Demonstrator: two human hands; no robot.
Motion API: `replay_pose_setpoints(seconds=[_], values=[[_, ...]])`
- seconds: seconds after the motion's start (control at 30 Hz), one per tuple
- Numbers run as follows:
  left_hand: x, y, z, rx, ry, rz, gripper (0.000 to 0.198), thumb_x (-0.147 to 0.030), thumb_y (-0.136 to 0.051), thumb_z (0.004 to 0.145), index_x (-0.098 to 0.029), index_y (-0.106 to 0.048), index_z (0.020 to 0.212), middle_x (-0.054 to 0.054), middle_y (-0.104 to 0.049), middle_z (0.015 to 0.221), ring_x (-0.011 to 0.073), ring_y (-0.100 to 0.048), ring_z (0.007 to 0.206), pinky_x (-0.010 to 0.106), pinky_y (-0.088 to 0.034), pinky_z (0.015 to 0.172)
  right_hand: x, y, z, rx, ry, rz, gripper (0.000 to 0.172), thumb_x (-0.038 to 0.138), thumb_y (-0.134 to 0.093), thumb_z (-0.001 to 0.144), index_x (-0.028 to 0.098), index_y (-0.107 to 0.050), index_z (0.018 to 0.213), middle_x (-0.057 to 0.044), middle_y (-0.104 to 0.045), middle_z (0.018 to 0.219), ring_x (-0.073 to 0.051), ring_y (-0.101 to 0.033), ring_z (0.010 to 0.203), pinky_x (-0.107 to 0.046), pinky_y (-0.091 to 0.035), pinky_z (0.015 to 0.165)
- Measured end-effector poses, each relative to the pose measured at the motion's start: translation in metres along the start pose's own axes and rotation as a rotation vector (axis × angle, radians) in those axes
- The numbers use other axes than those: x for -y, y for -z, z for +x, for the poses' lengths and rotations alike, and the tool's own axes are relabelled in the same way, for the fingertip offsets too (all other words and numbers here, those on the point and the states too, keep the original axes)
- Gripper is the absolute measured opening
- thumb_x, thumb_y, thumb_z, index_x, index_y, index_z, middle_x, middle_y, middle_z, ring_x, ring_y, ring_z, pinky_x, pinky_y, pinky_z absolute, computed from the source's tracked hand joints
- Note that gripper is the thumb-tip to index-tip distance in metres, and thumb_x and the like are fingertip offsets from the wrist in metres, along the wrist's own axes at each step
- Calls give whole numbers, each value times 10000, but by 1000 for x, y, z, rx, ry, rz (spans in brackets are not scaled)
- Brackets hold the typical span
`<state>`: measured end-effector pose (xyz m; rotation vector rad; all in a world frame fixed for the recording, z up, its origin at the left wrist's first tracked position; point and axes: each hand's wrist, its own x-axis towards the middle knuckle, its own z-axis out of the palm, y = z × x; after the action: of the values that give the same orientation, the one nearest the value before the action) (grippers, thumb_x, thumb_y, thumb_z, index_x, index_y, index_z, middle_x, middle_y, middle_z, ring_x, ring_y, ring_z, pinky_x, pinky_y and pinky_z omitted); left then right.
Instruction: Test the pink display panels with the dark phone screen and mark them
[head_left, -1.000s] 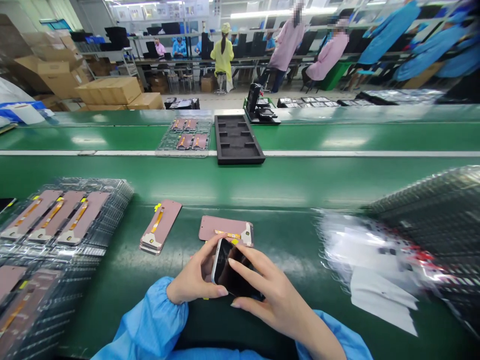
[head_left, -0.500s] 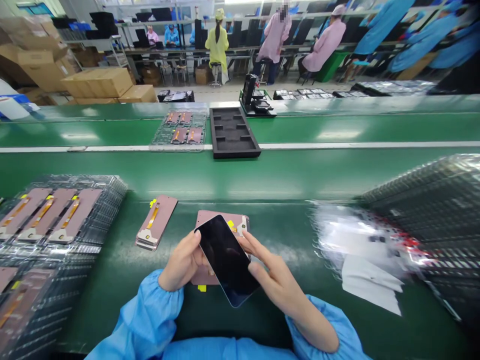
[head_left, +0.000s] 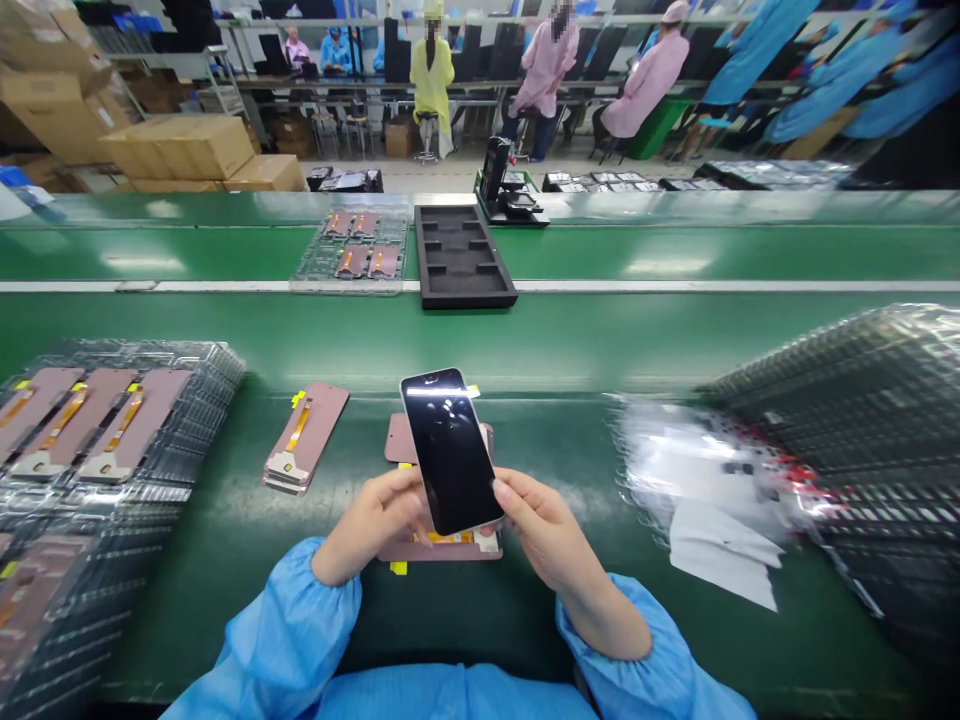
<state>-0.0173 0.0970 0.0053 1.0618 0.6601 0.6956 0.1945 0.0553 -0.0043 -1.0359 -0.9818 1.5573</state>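
A phone screen (head_left: 454,450), glossy black with a thin pale edge, is held tilted above the bench with its dark face up. My right hand (head_left: 544,520) pinches its lower right corner between thumb and fingers. At the lower left edge is my left hand (head_left: 382,520), fingers curled against the screen and partly hidden behind it. Beneath lie pinkish screen panels (head_left: 397,440) with yellow tabs and orange flex cables, mostly covered by the screen and my hands. Left of them is a small stack of similar panels (head_left: 307,435).
Clear trays (head_left: 217,375) with pinkish panels are stacked at left. On the right are plastic film (head_left: 645,450), white paper (head_left: 724,555) and a tall tray stack (head_left: 847,420). Farther back sit a black foam tray (head_left: 465,290) and a clear tray (head_left: 311,270). People work beyond.
The phone screen has moved up and away from me and turned more upright, with light now glinting near its top. My right hand has shifted down to its lower corner.
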Motion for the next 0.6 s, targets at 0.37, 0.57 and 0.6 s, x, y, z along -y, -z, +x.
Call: replay_pose_setpoints(seconds=[0.37,0.57,0.6], values=[[6,-15,-1,-151,97,405,339,-438,-574,870,-177,-482,676,-55,-512,570,82,-522,492,204,-416,522,-5,3,0,-92,64,-25,287,427,-551,945,267,-684,1144,-23,-681,907,-129,-591,664,-259,-518,583],[5,-20,-2,-191,110,383,351,-466,-561,867,-190,-469,670,-47,-542,560,118,-583,542,240,-459,597,4,-1,1,-70,44,104,312,438,-586,920,260,-706,1146,-31,-715,922,-148,-616,735,-271,-549,643],[4,-19,-2,-189,104,382,353,-463,-556,872,-189,-473,666,-43,-555,560,119,-586,551,241,-455,611,6,-2,1,-54,29,142,315,438,-595,912,257,-709,1143,-32,-722,928,-156,-629,753,-280,-555,661]])
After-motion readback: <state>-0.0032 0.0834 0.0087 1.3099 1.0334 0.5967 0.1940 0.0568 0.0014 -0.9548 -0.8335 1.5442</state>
